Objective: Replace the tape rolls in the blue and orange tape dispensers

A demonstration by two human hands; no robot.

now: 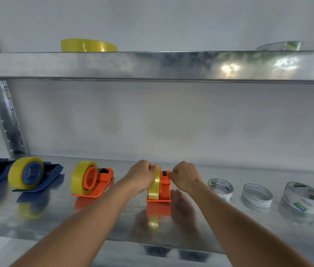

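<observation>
Both arms reach forward: left hand [141, 173] curls round the roll [155, 185], right hand [184, 175] seemingly pinches at the dispenser [164, 186] cutter.

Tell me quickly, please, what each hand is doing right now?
Left hand: grips the top of the yellow tape roll in the orange dispenser.
Right hand: fingers curled, pinching at the dispenser's cutter end.

Four dispensers, two blue [36, 176], two orange [160, 189], carry upright yellow rolls [155, 184].
</observation>
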